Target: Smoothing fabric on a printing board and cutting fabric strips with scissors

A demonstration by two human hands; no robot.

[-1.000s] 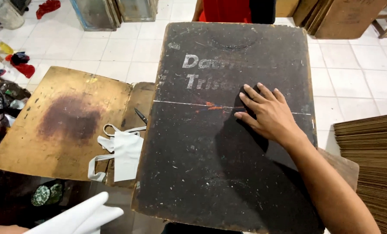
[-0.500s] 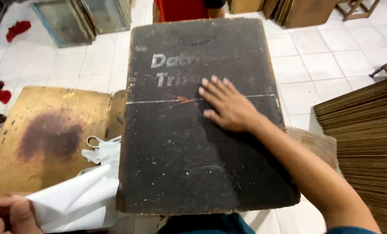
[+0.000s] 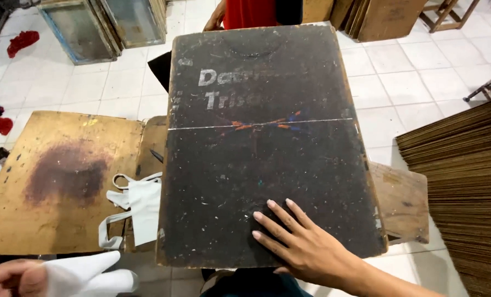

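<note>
A large dark printing board (image 3: 267, 165) with faded white lettering and a thin white line across it lies in front of me. My right hand (image 3: 298, 242) rests flat on its near edge, fingers spread, holding nothing. My left hand (image 3: 12, 278) is at the bottom left corner, closed on a piece of white cloth (image 3: 86, 275). A white tote bag (image 3: 135, 206) with looped handles lies just left of the board.
A stained wooden board (image 3: 64, 181) lies to the left. Stacked brown sheets (image 3: 465, 181) stand on the right. A person in a red top (image 3: 254, 12) stands behind the board. Framed screens (image 3: 102, 22) lean at the back on the white tiled floor (image 3: 421, 71).
My right hand slid from the board's middle down to its near edge. My left hand with the white cloth dropped lower left. The view shifted closer.
</note>
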